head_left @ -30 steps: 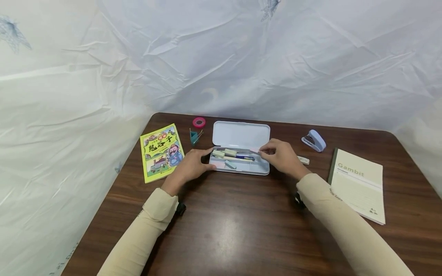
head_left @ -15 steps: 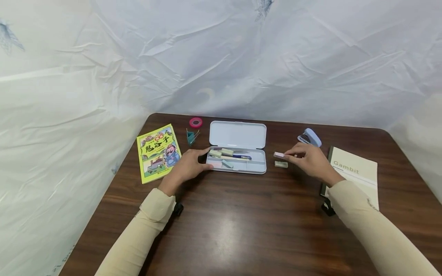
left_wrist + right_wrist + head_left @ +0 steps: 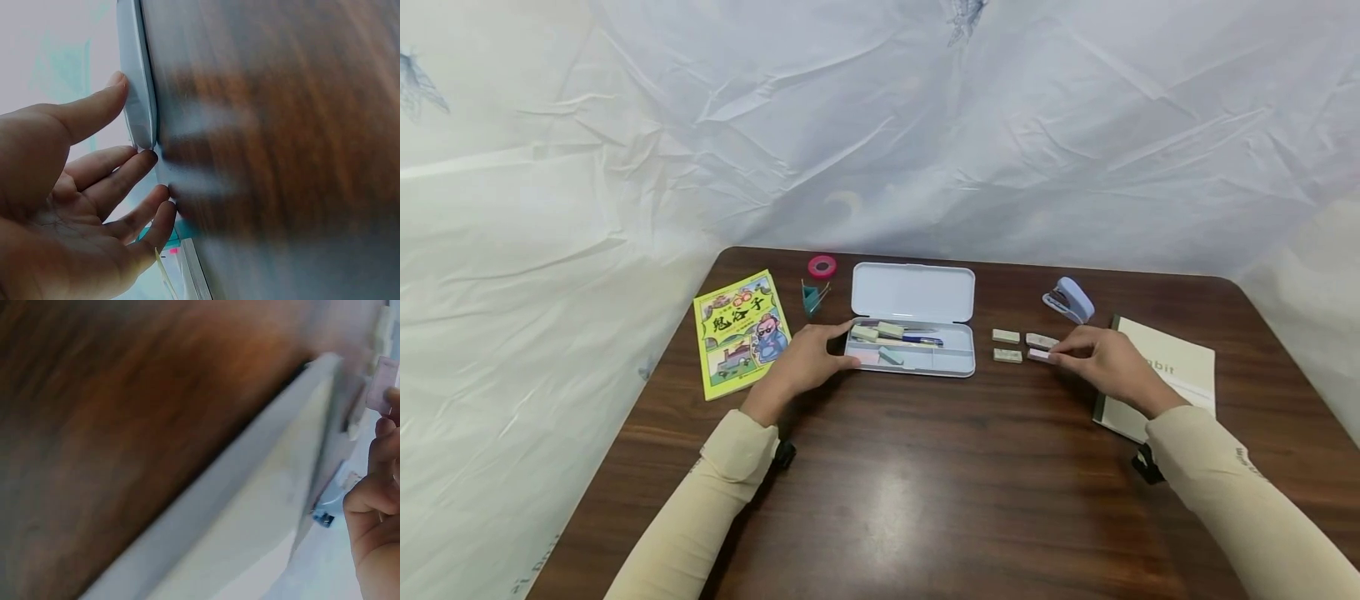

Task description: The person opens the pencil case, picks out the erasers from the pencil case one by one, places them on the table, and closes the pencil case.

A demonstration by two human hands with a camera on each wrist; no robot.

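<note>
An open pale pencil case [image 3: 953, 362] lies on the table. Inside it are light-green erasers [image 3: 891, 331], a blue pen [image 3: 922, 340] and a small teal piece [image 3: 891, 357]. My left hand [image 3: 808, 360] holds the case's left end between thumb and fingers; the left wrist view shows the thumb [image 3: 103, 109] against its side. To the right of the case, my right hand [image 3: 1105, 364] pinches a pinkish-white eraser [image 3: 1040, 356] close over the table. Pale erasers [image 3: 1006, 336] sit beside it, one right behind the held one. In the right wrist view the pinkish eraser [image 3: 382, 384] shows at the fingertips.
A white notebook [image 3: 1176, 354] lies partly under the right forearm's line of reach. Behind the right hand stands a light-blue stapler [image 3: 1070, 300]. On the left are a yellow comic book [image 3: 741, 333], a teal clip-like object [image 3: 812, 298] and a pink tape roll [image 3: 822, 266].
My right hand has moved from the case's right end out to the right, carrying the pinkish-white eraser past the other erasers. The left hand has stayed at the case.
</note>
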